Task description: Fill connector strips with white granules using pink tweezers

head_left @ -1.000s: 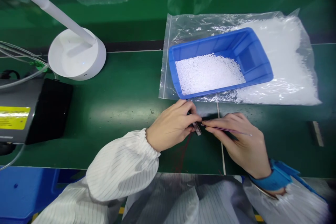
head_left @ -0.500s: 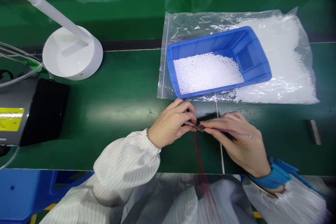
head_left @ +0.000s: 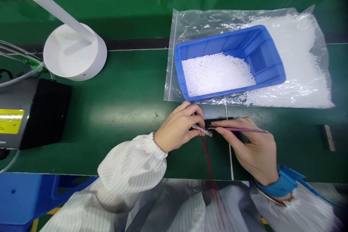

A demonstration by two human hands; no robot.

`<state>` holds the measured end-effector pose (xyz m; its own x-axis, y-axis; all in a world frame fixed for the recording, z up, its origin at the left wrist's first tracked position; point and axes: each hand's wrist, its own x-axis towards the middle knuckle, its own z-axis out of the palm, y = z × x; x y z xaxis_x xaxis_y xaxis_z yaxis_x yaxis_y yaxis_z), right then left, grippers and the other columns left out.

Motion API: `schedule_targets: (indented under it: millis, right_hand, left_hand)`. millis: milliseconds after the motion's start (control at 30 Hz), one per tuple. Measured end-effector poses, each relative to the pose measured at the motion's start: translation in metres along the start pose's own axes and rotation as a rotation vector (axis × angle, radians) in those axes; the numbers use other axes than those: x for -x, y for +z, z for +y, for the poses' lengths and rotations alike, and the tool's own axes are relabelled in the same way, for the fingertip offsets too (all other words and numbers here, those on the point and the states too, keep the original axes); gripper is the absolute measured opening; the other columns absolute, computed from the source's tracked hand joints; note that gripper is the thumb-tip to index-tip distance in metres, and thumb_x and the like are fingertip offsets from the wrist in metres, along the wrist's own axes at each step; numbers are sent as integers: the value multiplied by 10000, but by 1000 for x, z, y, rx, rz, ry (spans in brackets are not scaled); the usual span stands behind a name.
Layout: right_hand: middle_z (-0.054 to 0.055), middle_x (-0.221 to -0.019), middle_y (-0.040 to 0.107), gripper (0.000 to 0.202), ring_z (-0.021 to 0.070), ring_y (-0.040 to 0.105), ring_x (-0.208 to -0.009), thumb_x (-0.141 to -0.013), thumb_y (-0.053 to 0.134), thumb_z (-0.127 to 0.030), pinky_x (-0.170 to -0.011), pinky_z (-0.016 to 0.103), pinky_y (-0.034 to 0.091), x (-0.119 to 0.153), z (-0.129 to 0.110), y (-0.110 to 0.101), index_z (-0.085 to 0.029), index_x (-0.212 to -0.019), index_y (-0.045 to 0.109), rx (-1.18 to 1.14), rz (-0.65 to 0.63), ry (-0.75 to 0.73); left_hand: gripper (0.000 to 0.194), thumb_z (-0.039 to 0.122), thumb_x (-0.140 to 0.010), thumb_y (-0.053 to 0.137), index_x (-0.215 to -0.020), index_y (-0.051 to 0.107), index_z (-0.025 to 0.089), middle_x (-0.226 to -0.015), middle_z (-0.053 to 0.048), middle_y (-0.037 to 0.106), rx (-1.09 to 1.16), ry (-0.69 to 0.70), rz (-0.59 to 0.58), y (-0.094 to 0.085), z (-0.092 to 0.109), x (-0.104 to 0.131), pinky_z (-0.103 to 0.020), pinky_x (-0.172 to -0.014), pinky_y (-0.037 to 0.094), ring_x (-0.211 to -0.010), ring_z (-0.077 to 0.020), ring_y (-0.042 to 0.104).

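Between the thumb and fingers of my left hand (head_left: pixel 181 127) is a narrow strip-shaped piece (head_left: pixel 203 129) with small dark marks along it; its exact kind is unclear. Thin red wires (head_left: pixel 209 163) hang from beside the strip down over my lap. My right hand (head_left: pixel 251 141) is closed around pink tweezers (head_left: pixel 241 129), whose tips point left at the strip's right end. Whether the tips grip anything is too fine to make out. A blue wrist strap (head_left: pixel 281 183) circles my right wrist.
A blue bin (head_left: pixel 231 40) of white beads (head_left: pixel 217 74) rests on a clear zip bag (head_left: pixel 304 61) filled with white grains. At left stand a white round lamp base (head_left: pixel 95 59) and a black-and-grey device (head_left: pixel 46 112). A small bar (head_left: pixel 329 137) lies at right.
My right hand has drawn slightly right, away from the strip, and the tweezers lie more level. More of the strip's right end shows. My left hand has barely moved.
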<state>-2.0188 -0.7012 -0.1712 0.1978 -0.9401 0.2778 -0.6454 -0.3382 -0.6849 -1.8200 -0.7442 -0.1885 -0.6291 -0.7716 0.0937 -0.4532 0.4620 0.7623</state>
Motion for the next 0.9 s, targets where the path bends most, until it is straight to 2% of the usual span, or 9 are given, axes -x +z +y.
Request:
schedule_targets:
  millis: [467, 700, 900]
  right_hand:
    - [-11, -897, 744, 71, 189, 688, -814, -876, 651, -288, -699, 341, 537, 4, -2, 4, -257, -899, 711, -25, 55, 138]
    - [-16, -902, 738, 57, 171, 665, -833, -880, 647, -259, -716, 324, 512, 6, -2, 7, -250, -907, 697, 27, 58, 113]
    - [-11, -866, 734, 67, 156, 647, -732, -888, 630, -217, -686, 333, 464, 2, -10, 2, -233, -937, 674, 80, 25, 9]
  left_hand:
    - [103, 207, -773, 767, -828, 685, 174, -911, -34, 606, -1, 6, 12, 1, -2, 0, -307, -777, 476, -866, -181, 491]
    - [107, 196, -769, 768, -822, 680, 167, -900, -33, 605, -1, 16, 17, 2, -2, -2, -310, -776, 474, -855, -180, 484]
    - [106, 200, -775, 762, -824, 681, 153, -908, -44, 608, 1, 30, 18, 2, -3, -1, -310, -777, 469, -861, -183, 486]
